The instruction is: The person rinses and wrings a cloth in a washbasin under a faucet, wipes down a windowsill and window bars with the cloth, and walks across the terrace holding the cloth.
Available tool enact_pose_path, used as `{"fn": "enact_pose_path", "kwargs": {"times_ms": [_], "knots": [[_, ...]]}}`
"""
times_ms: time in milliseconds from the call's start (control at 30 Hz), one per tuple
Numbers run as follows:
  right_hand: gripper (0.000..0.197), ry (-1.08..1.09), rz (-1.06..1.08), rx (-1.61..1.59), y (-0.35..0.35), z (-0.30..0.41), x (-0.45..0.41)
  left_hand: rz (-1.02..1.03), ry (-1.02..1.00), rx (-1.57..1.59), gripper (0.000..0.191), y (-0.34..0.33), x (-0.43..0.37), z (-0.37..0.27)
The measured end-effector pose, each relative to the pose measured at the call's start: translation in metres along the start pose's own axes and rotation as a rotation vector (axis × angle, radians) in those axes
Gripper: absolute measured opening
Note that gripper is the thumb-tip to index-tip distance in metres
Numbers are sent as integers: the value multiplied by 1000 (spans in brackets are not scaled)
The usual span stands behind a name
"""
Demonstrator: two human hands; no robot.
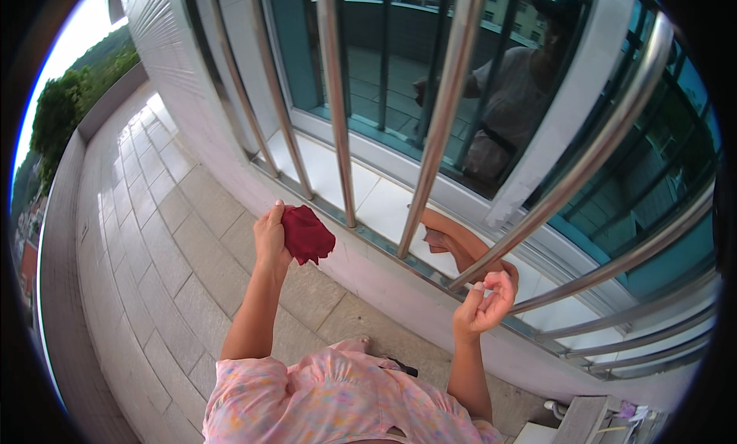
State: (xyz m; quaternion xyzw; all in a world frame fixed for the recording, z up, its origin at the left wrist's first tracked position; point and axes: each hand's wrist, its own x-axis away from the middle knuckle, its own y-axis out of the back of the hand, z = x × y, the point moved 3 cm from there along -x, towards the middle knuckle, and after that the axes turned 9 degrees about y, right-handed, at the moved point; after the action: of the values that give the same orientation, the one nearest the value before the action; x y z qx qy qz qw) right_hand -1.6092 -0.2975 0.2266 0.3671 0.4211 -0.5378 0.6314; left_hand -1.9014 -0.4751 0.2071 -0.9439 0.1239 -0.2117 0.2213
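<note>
A crumpled dark red cloth [309, 235] is gripped in my left hand [269, 234], beside the low wall below the window bars. My right hand [486, 307] is raised just outside the bars with its fingers loosely curled, and nothing shows in it. Close behind that hand, a curved orange-brown object [469, 242] lies on the white tiled sill [374, 191]; I cannot tell what it is. A metal window bar [429, 156] crosses in front of the sill, and another slanting bar [553, 225] ends close to my right hand.
Behind the bars, dark window glass [368, 81] reflects a person. Grey floor tiles [190, 260] run along the wall, with a parapet [75, 271] at the left. At the lower right stand a grey bench-like object [584, 421] and a pipe elbow [554, 408].
</note>
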Motion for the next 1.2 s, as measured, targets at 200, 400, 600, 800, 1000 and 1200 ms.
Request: {"fn": "enact_pose_path", "kwargs": {"times_ms": [200, 400, 600, 800, 1000, 1200], "knots": [[43, -65, 117, -234, -42, 14, -7, -104, -34, 108, 27, 44, -11, -6], [63, -284, 168, -229, -84, 4, -24, -110, -161, 147, 27, 42, -43, -35], [45, -555, 113, -290, -123, -17, -20, 209, -212, 106, 21, 8, -109, -51], [21, -587, -300, -193, -162, -26, 1, 648, 156, -21, 19, -32, -175, -49], [10, -576, -429, 34, -173, -28, 11, 1392, 772, -155, 36, -91, -209, -3], [10, -583, -482, 125, -174, -32, 18, 1744, 528, -864, 42, -135, -192, 36]]}}
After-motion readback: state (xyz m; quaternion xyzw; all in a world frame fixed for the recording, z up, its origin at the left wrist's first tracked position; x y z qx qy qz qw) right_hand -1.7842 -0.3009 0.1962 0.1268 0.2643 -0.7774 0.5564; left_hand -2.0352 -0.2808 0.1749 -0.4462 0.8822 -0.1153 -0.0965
